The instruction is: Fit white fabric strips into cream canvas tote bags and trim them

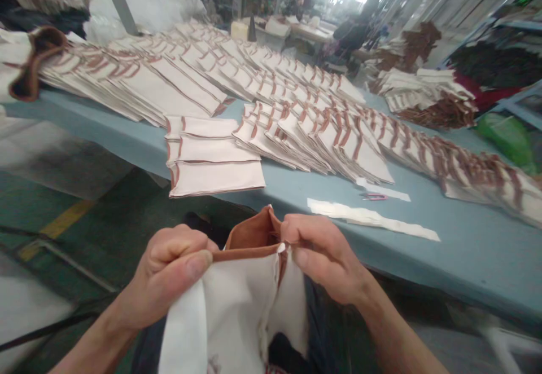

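Fingers (296, 230) of the left hand (169, 272) and right hand (322, 255) pinch the brown-lined mouth of a cream woven-cloth pouch (231, 306), held low over dark trousers (326, 317) and off the pale blue tabletop (474, 261). Soft cloth like this could slip from so narrow a pinch, or its brown edge could skew if the two hands pull unevenly. Flat stacks of matching pouches (212, 157) lie in overlapping rows, their brown bands sharp against the matte cream.

Fabric pouches (215, 157) in rows on table (474, 261) — w/ cloth strip (368, 219) nearer.
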